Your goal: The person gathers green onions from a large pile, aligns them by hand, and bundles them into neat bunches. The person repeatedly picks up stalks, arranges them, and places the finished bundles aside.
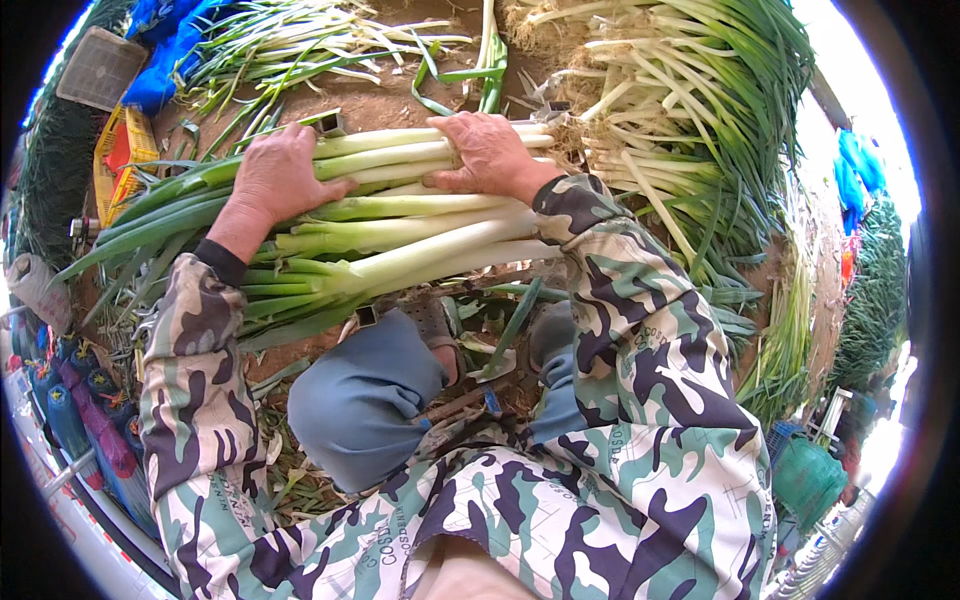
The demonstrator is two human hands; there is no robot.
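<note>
A row of thick Welsh onion stalks (420, 232), white at the right and green at the left, lies crosswise in front of my knees. My left hand (277, 169) grips the far stalks where white turns to green, its thumb on the near side. Nearer the root end, my right hand (484, 157) clasps the same far stalks, fingers over the top and thumb along them. Under the row, the square end of a metal tube (366, 316) shows on the near side. My right sleeve hides the root ends of the nearer stalks.
A large heap of untrimmed onions (675, 97) with roots lies at the right. Thinner onions (300, 45) are spread on the soil beyond. A yellow plastic crate (150, 142) stands at the far left, with blue netting (154, 90) behind. Tied bundles (97, 405) lie at the lower left.
</note>
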